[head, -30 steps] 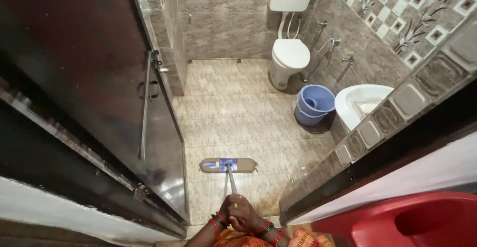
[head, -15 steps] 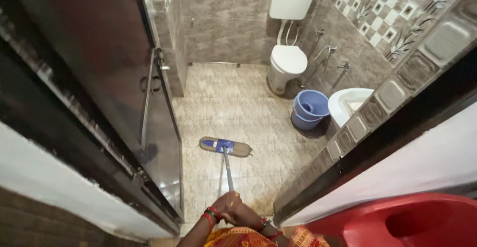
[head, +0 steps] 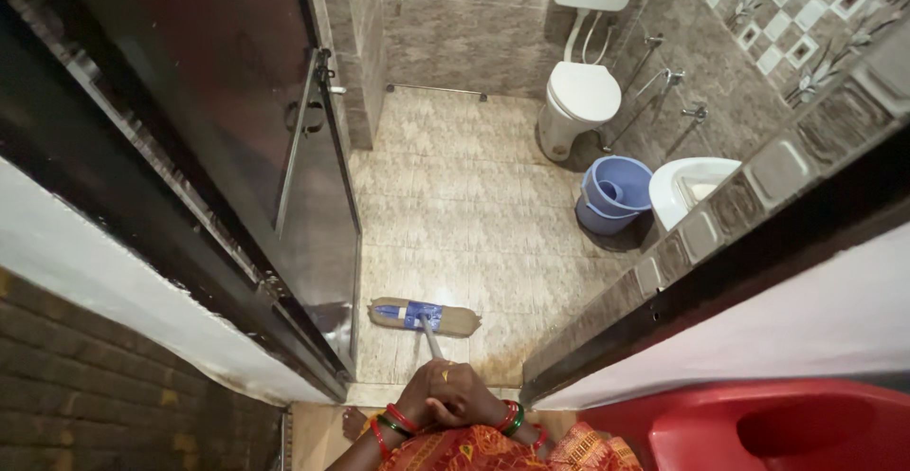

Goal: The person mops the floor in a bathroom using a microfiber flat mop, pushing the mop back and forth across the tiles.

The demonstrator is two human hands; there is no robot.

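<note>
I stand at a bathroom doorway, looking down. A flat mop (head: pixel 424 317) with a beige pad and blue bracket rests on the tiled floor (head: pixel 464 196) just inside the threshold. Its metal handle (head: pixel 432 339) runs back to my hands. My left hand (head: pixel 412 405) and my right hand (head: pixel 466 397) are clasped together around the handle's top, the right laid over the left. Both wrists wear red and green bangles. A ring shows on one finger. A bare foot (head: pixel 354 423) shows at the threshold below the hands.
A dark door (head: pixel 237 101) stands swung inward on the left. A white toilet (head: pixel 580 97) sits at the far wall, a blue bucket (head: pixel 614 194) and white basin (head: pixel 692 187) on the right. A red plastic item (head: pixel 768 428) fills the lower right corner.
The mop head has slid back toward me and slightly left across the floor. My hands have come up higher in the view.
</note>
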